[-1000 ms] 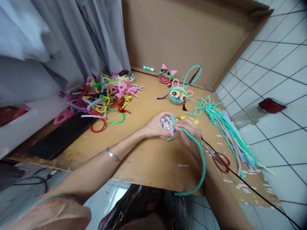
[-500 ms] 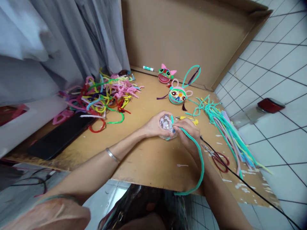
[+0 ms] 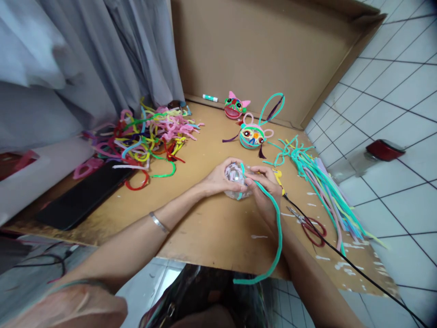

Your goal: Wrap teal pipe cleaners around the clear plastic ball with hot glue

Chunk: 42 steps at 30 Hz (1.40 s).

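Observation:
My left hand (image 3: 218,178) cups a small clear ball (image 3: 235,179) over the brown cardboard work surface (image 3: 205,218). My right hand (image 3: 264,189) presses a teal pipe cleaner (image 3: 278,232) against the ball's side; the cleaner's long tail curves down past my wrist and off the front edge. Part of the teal strand wraps over the ball between my fingers. A silver bangle sits on my left wrist.
A tangle of coloured pipe cleaners (image 3: 150,136) lies at the left, a bundle of straight teal and pastel ones (image 3: 321,187) at the right. Two finished animal faces (image 3: 252,135) sit at the back. Red-handled scissors (image 3: 312,228), a black cable, a glue stick (image 3: 210,98) and a black phone (image 3: 85,196) lie around.
My right hand has shifted slightly up and left along the ball, and the teal tail has swung left toward the table's front edge. My left hand keeps its hold.

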Motion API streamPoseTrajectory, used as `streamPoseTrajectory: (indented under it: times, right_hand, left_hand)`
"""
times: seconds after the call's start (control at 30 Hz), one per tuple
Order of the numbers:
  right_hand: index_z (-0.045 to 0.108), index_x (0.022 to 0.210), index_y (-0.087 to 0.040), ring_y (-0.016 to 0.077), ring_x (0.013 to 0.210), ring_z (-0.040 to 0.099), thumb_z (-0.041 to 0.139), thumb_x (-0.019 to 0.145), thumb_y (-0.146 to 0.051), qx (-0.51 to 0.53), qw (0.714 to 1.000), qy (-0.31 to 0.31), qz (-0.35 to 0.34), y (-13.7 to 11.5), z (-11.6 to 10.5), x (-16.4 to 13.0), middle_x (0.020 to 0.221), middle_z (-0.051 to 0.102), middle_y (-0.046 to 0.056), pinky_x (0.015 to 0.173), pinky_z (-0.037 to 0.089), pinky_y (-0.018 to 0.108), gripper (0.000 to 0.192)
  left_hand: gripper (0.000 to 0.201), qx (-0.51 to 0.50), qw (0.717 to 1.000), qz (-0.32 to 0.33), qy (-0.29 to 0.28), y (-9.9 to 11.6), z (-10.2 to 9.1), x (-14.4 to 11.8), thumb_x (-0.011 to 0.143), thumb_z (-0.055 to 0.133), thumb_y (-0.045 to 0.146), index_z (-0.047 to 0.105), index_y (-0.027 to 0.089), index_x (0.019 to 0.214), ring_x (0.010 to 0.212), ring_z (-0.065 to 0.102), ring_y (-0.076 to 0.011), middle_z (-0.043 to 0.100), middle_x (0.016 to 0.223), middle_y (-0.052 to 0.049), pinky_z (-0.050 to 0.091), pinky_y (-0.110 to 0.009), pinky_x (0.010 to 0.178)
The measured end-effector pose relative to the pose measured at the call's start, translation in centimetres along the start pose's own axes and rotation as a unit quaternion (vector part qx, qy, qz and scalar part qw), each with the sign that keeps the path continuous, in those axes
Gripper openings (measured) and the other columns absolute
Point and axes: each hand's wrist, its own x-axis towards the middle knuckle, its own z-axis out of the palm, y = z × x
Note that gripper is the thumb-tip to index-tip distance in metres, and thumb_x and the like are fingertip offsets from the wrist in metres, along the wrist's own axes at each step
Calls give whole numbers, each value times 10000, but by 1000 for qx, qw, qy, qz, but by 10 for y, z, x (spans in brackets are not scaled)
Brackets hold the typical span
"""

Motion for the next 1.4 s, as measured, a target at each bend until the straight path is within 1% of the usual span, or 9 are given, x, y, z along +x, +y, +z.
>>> streamPoseTrajectory:
  times: [0.1,0.23,0.4,0.57,0.77,0.93,1.07,1.2,1.4]
  right_hand:
    - [789,949,-298,194,979,665,702,859,-344,-2,1000,-3,-7,2,0,0,1038,671,48,868,581,367,133]
    - [783,960,-301,193,1008,666,683,873,-346,2,1000,-7,5,1,1,-1,1043,669,42,900,579,370,140]
    - [782,939,-285,186,982,666,695,867,-323,4,1000,6,1,-2,3,-1,1017,666,40,896,574,364,119]
    - [780,936,-296,205,982,673,695,864,-317,0,1000,7,0,-1,3,-1,1016,670,46,890,580,383,114]
    - [778,934,-290,200,1001,666,700,860,-309,10,1000,5,9,-1,3,-1,1011,668,45,901,576,387,109]
    - [780,930,-302,198,994,662,689,867,-310,8,1000,3,16,-3,3,0,1001,668,46,895,578,385,111]
    - [780,950,-295,196,999,664,689,868,-316,10,1000,-4,12,-1,2,0,1015,666,45,902,572,378,124]
    - [780,948,-289,196,990,666,672,880,-329,-11,1000,-9,3,1,1,-1,1018,672,48,886,574,370,134]
    - [775,917,-311,195,952,658,658,889,-316,-24,1000,3,-19,2,1,-1,1005,691,39,858,565,372,120]
  left_hand:
    - [795,-5,1000,-3,0,-1,0,0,436,883,311,523,175,1131,885,578,-155,601,942,7,473,-271,812]
    - [800,7,1000,-7,-3,-1,0,1,437,885,330,521,179,1134,917,589,-165,611,971,0,479,-277,840]
    - [781,14,1000,-6,-4,-1,-1,1,448,881,333,528,179,1127,923,602,-169,630,981,-2,487,-286,853]
    - [768,23,1000,1,5,-3,1,0,466,878,329,535,181,1138,913,612,-168,641,974,1,490,-298,863]
    - [736,89,994,40,39,-5,1,-1,495,869,349,571,176,1145,954,620,-195,645,1056,-38,503,-321,868]
    - [765,110,993,38,30,0,0,-3,522,847,386,550,164,1191,955,628,-209,656,1070,-53,509,-341,888]
    - [769,116,990,77,38,2,1,-5,543,834,395,523,180,1212,1031,611,-218,620,1183,-72,489,-338,931]
    - [714,129,988,82,29,3,1,-6,567,819,424,530,183,1173,912,593,-188,614,1049,-35,490,-312,841]
    - [629,123,987,97,19,2,2,-6,581,819,407,552,191,1108,912,566,-190,593,985,-28,471,-305,838]
